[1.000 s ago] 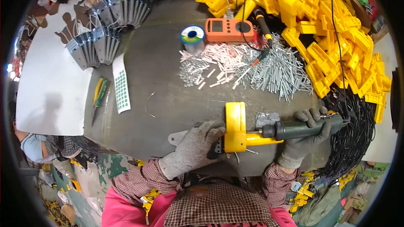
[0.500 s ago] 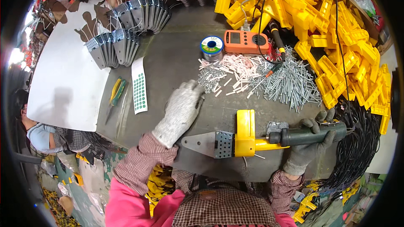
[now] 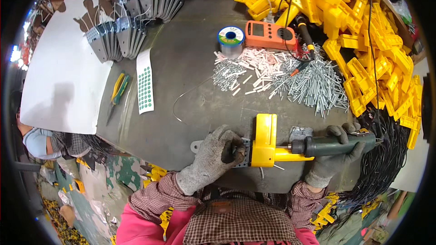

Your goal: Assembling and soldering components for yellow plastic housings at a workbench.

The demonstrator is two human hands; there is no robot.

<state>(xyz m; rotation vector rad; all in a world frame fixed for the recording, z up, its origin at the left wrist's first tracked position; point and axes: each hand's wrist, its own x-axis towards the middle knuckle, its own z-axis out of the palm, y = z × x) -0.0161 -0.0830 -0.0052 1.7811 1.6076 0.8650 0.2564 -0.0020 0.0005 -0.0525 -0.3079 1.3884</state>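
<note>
Both hands are at work in the lower middle of the frame, gloved in grey. The right hand (image 3: 334, 159), right of centre, is wrapped round a dark green power screwdriver (image 3: 334, 146), palm underneath and fingers over the top. The tool lies level, its bit reaching left to the yellow housing (image 3: 264, 138), which sits at lower centre with its narrow arm running along below the bit.

Just left of that housing, the left hand (image 3: 214, 158) bends over a grey metal plate (image 3: 196, 146), thumb and forefinger curled into a ring by the plate's perforated end. I can't tell whether those fingertips pinch anything. The plate's rounded tip pokes out on the hand's far side, and its perforated end meets the housing.

A small grey lump (image 3: 300, 132) lies just above the screwdriver's nose. Across the upper middle of the bench (image 3: 156, 131) are a solder spool (image 3: 231, 41), an orange meter (image 3: 268, 35) and loose heaps of nuts (image 3: 227, 75), pale tubes (image 3: 260, 66) and screws (image 3: 315, 86). Yellow housings (image 3: 363, 50) pile up at upper right, above a tangle of black cables (image 3: 379, 168). Over on the left lie a sticker sheet (image 3: 145, 84) and a yellow-and-green-handled tool (image 3: 119, 88).
</note>
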